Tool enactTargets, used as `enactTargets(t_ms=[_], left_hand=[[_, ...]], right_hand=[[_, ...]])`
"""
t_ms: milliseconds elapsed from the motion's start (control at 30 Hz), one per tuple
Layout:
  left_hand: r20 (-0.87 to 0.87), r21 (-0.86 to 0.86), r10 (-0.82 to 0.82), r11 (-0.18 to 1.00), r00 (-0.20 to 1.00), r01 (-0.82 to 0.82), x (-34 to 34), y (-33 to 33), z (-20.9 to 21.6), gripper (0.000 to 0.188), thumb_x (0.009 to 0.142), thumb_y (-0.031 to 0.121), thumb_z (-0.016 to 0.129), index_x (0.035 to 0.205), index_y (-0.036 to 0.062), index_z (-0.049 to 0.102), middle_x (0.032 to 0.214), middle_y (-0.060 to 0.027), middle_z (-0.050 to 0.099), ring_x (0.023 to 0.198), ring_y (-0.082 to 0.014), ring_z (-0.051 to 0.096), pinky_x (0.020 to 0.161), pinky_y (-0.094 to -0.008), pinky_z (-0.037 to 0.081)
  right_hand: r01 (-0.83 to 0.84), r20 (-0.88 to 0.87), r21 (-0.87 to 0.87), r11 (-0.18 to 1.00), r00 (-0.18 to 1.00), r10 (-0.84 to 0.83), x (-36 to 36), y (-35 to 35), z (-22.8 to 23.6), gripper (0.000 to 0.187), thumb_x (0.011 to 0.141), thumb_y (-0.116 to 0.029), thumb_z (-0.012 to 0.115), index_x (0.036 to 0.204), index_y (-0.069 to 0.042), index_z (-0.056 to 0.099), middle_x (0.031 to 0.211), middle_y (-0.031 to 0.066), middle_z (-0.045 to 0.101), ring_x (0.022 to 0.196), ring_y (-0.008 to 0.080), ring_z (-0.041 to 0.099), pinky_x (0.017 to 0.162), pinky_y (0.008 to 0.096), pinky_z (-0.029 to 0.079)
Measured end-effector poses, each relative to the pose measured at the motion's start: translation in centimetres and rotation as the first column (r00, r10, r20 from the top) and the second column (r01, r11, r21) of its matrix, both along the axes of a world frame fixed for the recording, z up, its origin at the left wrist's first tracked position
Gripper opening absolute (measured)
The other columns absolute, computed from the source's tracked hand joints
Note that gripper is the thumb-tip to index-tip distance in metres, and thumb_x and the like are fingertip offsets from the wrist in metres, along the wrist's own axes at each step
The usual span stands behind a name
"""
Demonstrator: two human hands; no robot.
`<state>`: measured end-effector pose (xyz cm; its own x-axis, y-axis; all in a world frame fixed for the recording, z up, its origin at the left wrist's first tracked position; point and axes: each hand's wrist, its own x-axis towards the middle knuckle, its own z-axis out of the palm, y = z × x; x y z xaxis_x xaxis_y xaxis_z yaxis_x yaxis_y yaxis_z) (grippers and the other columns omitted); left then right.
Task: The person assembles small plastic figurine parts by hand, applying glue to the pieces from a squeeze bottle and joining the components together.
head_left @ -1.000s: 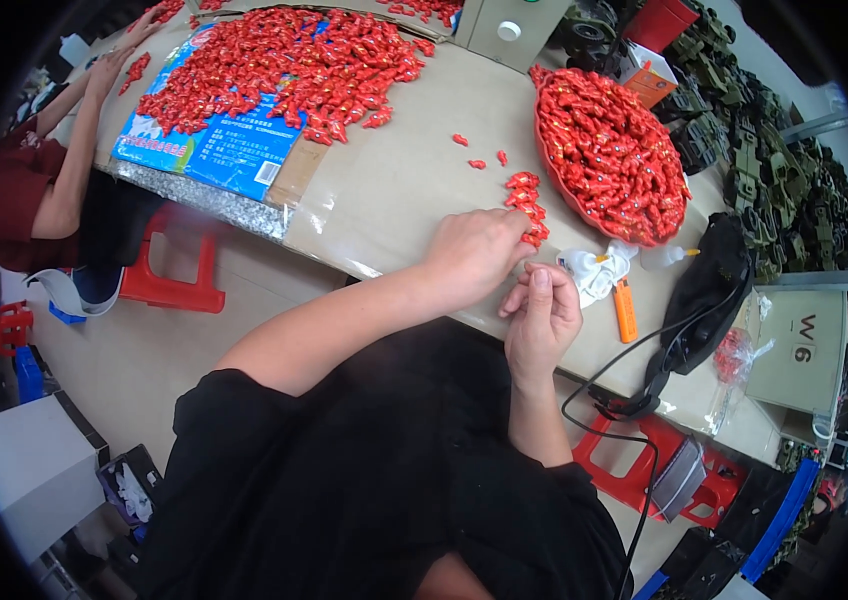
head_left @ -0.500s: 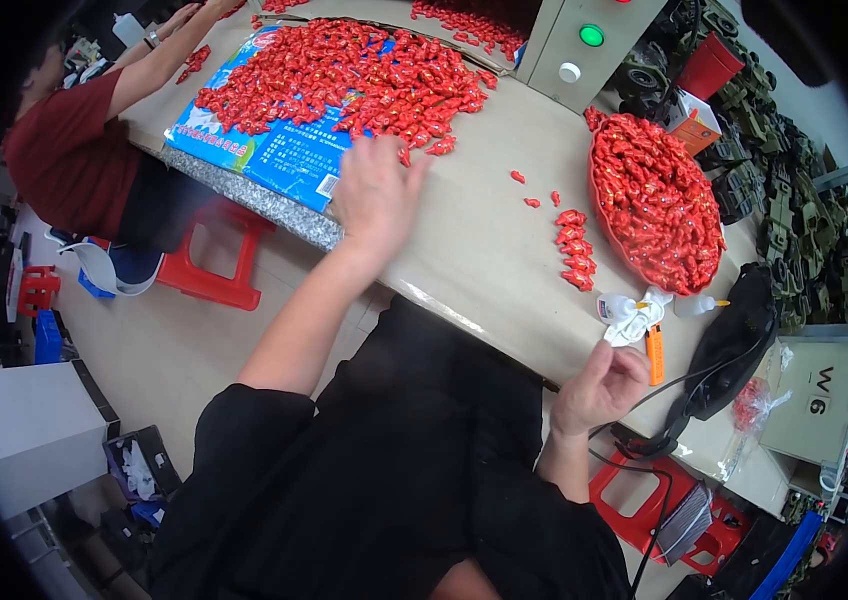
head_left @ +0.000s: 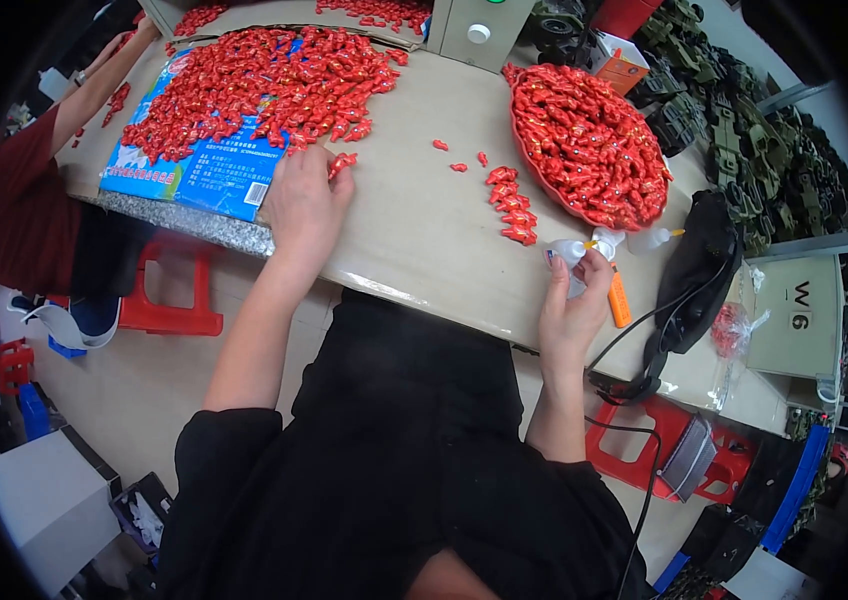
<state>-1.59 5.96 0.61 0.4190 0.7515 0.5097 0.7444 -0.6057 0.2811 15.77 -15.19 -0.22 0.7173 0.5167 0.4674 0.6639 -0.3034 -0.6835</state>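
Observation:
My left hand [head_left: 306, 205] is at the near edge of the heap of small shiny red pieces with gold flecks [head_left: 274, 85], which lies on a blue printed cardboard sheet [head_left: 229, 170]. Its thumb and fingers pinch one red piece [head_left: 342, 163]. On the right, my right hand [head_left: 576, 300] has its thumb and fingers closed around a small white squeeze bottle with a yellow nozzle [head_left: 569, 250]. Between my hands, a short row of red pieces [head_left: 512, 205] lies on the table, with a few smaller red bits [head_left: 458, 167] beyond it.
A round red basket [head_left: 594, 150] heaped with red pieces stands behind the row. Near my right hand lie a second white bottle [head_left: 649, 240], an orange cutter [head_left: 619, 298] and a black bag with a cable [head_left: 694, 290]. A co-worker's arm [head_left: 104, 80] reaches over the table's far left.
The whole view has shifted. My left hand now pinches a red piece by the heap. My right hand has moved forward from the table edge and closed on the squeeze bottle.

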Motion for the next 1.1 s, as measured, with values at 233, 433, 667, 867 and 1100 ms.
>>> enactTargets(t_ms=[233, 433, 667, 867, 1100], left_hand=[[0.871, -0.481, 0.074, 0.331, 0.486, 0.812, 2.1, -5.7, 0.6, 0.017, 0.075, 0.004, 0.061, 0.089, 0.0008, 0.052, 0.080, -0.0023, 0.054, 0.069, -0.0083, 0.051, 0.060, -0.0213, 0.044], [0.873, -0.478, 0.160, 0.101, 0.460, 0.872, 3.1, -6.7, 0.9, 0.022, 0.075, 0.002, 0.061, 0.095, 0.0003, 0.050, 0.082, -0.0035, 0.055, 0.073, -0.0070, 0.052, 0.063, -0.0194, 0.044], [0.912, -0.409, 0.117, 0.241, 0.392, 0.880, 3.7, -6.8, -0.4, 0.022, 0.074, -0.001, 0.062, 0.088, 0.0024, 0.046, 0.084, -0.0054, 0.055, 0.076, -0.0079, 0.053, 0.065, -0.0219, 0.046], [0.869, -0.487, -0.056, 0.073, 0.491, 0.870, 3.7, -7.4, -0.2, 0.026, 0.071, 0.001, 0.066, 0.086, 0.0021, 0.045, 0.082, -0.0054, 0.054, 0.074, -0.0076, 0.054, 0.066, -0.0201, 0.046], [0.892, -0.451, 0.041, 0.025, 0.450, 0.892, 3.7, -8.3, -0.1, 0.035, 0.067, 0.000, 0.069, 0.095, -0.0020, 0.047, 0.079, -0.0044, 0.054, 0.072, -0.0078, 0.054, 0.060, -0.0196, 0.046]], right_hand=[[-0.171, -0.382, 0.540, 0.824, 0.823, 0.421, -0.9, 0.0, 1.5, 0.032, 0.083, -0.010, 0.050, 0.111, 0.003, 0.039, 0.094, 0.0116, 0.052, 0.078, 0.0190, 0.055, 0.073, 0.0310, 0.045], [-0.121, -0.581, 0.669, 0.733, 0.530, 0.618, -1.4, 1.2, 2.6, 0.029, 0.081, -0.006, 0.053, 0.107, 0.003, 0.043, 0.089, 0.0088, 0.053, 0.072, 0.0146, 0.053, 0.060, 0.0244, 0.042], [0.067, -0.589, 0.803, 0.592, 0.244, 0.771, -0.4, 2.0, 0.9, 0.029, 0.079, -0.014, 0.058, 0.104, -0.003, 0.048, 0.092, 0.0072, 0.053, 0.072, 0.0120, 0.044, 0.060, 0.0221, 0.035], [0.220, -0.509, 0.821, 0.527, -0.138, 0.850, -1.8, 3.0, 1.3, 0.028, 0.083, -0.025, 0.053, 0.102, -0.005, 0.049, 0.090, 0.0071, 0.054, 0.070, 0.0132, 0.043, 0.059, 0.0246, 0.036], [0.208, -0.560, 0.777, 0.595, -0.205, 0.803, -2.4, 4.3, 1.2, 0.023, 0.086, -0.025, 0.048, 0.095, -0.004, 0.050, 0.081, 0.0064, 0.054, 0.068, 0.0152, 0.051, 0.061, 0.0282, 0.045]])
